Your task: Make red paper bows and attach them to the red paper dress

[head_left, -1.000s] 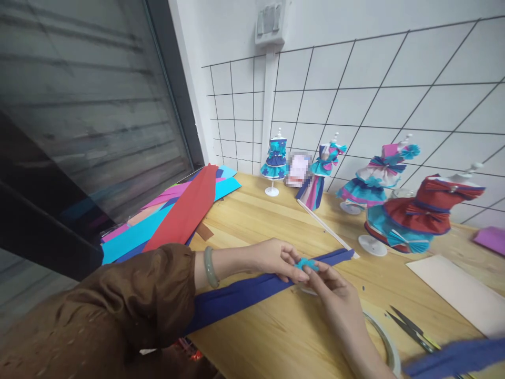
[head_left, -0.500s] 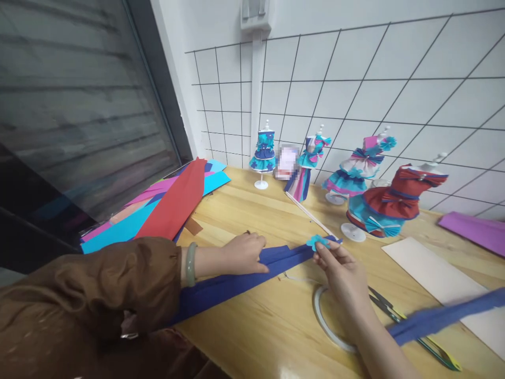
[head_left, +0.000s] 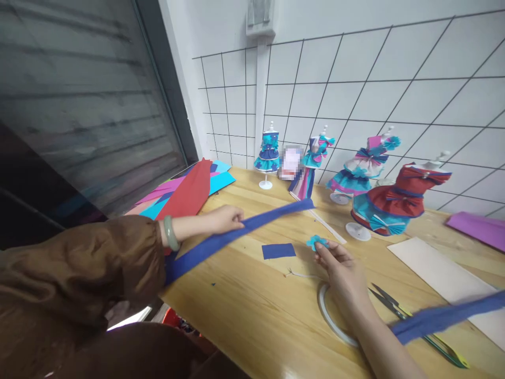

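Observation:
My left hand [head_left: 225, 218], a jade bangle at its wrist, is closed on a long dark blue crepe paper strip [head_left: 268, 215] that slants up and to the right over the table. Between thumb and fingertips, my right hand [head_left: 339, 263] pinches a small light blue paper flower [head_left: 316, 242]. A dark blue paper rectangle [head_left: 278, 251] lies flat between the hands. Below my right wrist is a roll of white tape [head_left: 329, 318], partly hidden by the forearm. Scissors [head_left: 394, 303] lie to the right, with another dark blue strip [head_left: 445, 318] across their handles.
Several small dress stands, one with a red dress [head_left: 408, 192], line the back by the grid wall. Coloured paper sheets [head_left: 189, 189] are piled at the left. A pale sheet [head_left: 430, 266] and a purple sheet [head_left: 479, 229] lie right. The table edge [head_left: 205, 337] runs near my body.
My left hand has moved left and up, drawing the dark blue strip up off the middle of the table. This uncovers the blue rectangle. My right hand still holds the flower in nearly the same place.

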`<action>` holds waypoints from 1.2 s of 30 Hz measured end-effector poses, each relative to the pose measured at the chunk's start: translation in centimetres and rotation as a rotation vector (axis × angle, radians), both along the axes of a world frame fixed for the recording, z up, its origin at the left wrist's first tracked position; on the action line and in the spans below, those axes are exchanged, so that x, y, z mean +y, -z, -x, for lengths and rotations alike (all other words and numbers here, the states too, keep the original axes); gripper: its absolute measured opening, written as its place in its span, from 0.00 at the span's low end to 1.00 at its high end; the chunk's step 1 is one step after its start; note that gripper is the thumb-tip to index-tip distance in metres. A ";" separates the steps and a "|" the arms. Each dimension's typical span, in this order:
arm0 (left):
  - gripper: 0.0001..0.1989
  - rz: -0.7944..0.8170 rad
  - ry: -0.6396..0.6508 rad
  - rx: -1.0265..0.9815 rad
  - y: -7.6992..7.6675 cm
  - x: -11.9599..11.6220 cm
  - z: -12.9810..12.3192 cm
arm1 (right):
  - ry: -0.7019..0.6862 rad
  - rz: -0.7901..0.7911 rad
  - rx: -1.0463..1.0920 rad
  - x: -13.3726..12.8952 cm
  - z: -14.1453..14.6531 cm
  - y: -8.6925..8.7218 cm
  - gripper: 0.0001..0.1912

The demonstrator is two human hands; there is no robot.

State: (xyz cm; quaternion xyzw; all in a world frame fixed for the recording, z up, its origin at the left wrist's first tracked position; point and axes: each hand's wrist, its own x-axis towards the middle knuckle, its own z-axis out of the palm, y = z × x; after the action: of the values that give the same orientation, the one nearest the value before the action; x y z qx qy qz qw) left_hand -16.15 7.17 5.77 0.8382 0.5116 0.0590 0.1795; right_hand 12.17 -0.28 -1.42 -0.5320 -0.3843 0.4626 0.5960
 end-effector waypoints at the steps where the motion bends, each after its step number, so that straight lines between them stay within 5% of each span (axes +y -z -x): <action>1: 0.09 -0.040 -0.018 0.004 -0.2 1.1 1.0 | -0.006 0.003 -0.006 0.0 0.1 0.0 0.13; 10: 0.16 -0.243 -0.120 -0.001 -0.9 8.4 6.6 | -0.037 -0.007 -0.056 -0.3 0.7 -0.5 0.13; 15: 0.25 -0.288 -0.192 -0.124 -5.7 10.3 6.6 | -0.061 0.004 -0.093 -0.4 0.3 -0.5 0.13; 19: 0.24 -0.050 -0.250 -0.781 -10.4 8.7 2.6 | -0.067 0.035 -0.077 -0.4 0.2 -0.1 0.13; 21: 0.22 0.139 -0.257 -1.092 -11.1 6.3 -0.8 | -0.063 0.035 -0.071 -0.4 0.1 0.0 0.13; 24: 0.22 0.524 -0.140 -1.255 -8.6 1.5 -6.5 | -0.045 0.013 -0.053 -0.6 0.2 0.0 0.13; 28: 0.34 0.613 -0.122 -1.118 -1.2 -3.9 -12.2 | -0.060 -0.024 0.003 -0.9 0.6 -0.3 0.11; 32: 0.37 0.511 -0.134 -1.085 4.4 -5.2 -14.3 | -0.115 -0.074 0.020 -1.2 1.0 -0.9 0.09; 36: 0.24 0.485 -0.037 -1.177 6.0 -4.4 -14.2 | -0.129 -0.076 -0.026 -1.1 1.1 -1.2 0.08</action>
State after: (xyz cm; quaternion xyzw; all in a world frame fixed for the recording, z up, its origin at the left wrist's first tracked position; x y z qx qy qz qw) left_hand -1.92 2.77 -0.23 0.5920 0.3406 0.3954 0.6141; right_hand 11.07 -1.38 -0.24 -0.4891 -0.4428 0.4781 0.5798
